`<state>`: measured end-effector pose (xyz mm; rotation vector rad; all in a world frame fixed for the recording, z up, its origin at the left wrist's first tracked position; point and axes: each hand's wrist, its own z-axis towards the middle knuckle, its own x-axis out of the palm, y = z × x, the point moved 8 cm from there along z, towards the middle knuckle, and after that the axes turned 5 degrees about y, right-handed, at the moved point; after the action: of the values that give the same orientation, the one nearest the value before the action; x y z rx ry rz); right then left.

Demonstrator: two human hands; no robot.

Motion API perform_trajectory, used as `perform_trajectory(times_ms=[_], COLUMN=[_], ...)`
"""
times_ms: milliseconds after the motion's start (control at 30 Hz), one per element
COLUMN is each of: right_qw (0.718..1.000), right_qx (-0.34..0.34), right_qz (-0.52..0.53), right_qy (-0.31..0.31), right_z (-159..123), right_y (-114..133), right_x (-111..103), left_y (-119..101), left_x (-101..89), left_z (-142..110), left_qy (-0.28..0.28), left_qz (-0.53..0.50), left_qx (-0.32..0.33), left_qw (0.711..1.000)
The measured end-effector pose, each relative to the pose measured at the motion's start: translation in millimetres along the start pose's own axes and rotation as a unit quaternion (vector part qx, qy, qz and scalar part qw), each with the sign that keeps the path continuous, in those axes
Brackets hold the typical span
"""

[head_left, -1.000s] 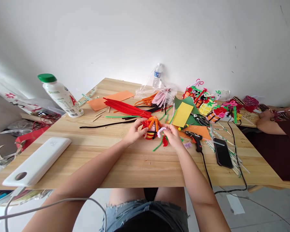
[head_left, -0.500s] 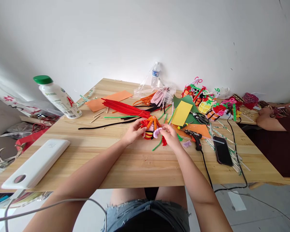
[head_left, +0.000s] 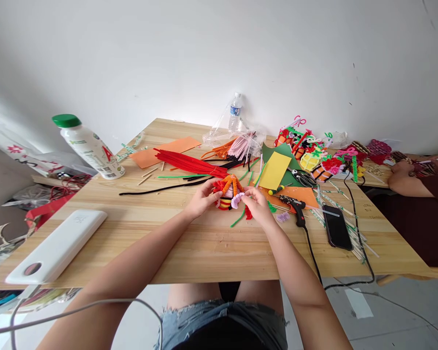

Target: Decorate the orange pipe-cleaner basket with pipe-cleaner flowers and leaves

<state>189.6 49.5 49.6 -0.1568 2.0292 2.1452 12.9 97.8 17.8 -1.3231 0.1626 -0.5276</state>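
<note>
A small pipe-cleaner basket (head_left: 224,203) with an orange handle and red, yellow and black bands stands on the table between my hands. My left hand (head_left: 201,198) grips its left side, near a red fuzzy piece. In my right hand (head_left: 256,203), thumb and fingers pinch a lilac pipe-cleaner piece (head_left: 237,200) against the basket's right front. A red pipe-cleaner piece (head_left: 248,212) and a green stem (head_left: 238,219) lie just below the right hand. Another lilac piece (head_left: 282,217) rests to its right.
A glue gun (head_left: 295,208), scissors (head_left: 302,178) and a phone (head_left: 337,227) lie at right. Red pipe cleaners (head_left: 190,162) and coloured paper (head_left: 275,170) spread behind. Finished baskets (head_left: 323,167) stand back right. A power bank (head_left: 58,245) and white bottle (head_left: 91,148) are left. A co-worker's arm (head_left: 405,180) shows far right.
Almost nothing differs. Both hands stay on the basket and lilac piece; the whole view has shifted very slightly.
</note>
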Motion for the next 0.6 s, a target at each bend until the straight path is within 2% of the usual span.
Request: perform_trajectory(times_ms=[600], right_qw=[1.0], right_qx=[-0.025], right_qz=[-0.013], right_qy=[-0.001], right_z=[1.8], right_y=[-0.5], right_x=[-0.4], left_y=[-0.2], left_x=[0.2], left_z=[0.1], left_qy=[-0.008], left_qz=[-0.01], left_qx=[-0.012], left_qw=[1.0])
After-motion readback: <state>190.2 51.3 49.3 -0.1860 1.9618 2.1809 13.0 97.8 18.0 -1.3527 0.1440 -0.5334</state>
